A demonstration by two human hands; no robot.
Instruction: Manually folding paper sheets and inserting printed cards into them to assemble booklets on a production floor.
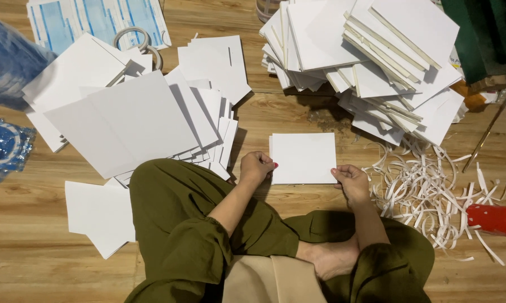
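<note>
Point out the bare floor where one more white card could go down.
Bare wood lies above the white card, between the fanned sheets and the heaped stack. More lies at lower left, below the loose sheets. Right of the right hand, paper strips crowd the floor.

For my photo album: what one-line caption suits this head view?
Seated on a wooden floor, left hand and right hand grip a white square card among card stacks.

Square white card stack [303, 157], flat on wooden floor, edges gripped at both sides
</note>
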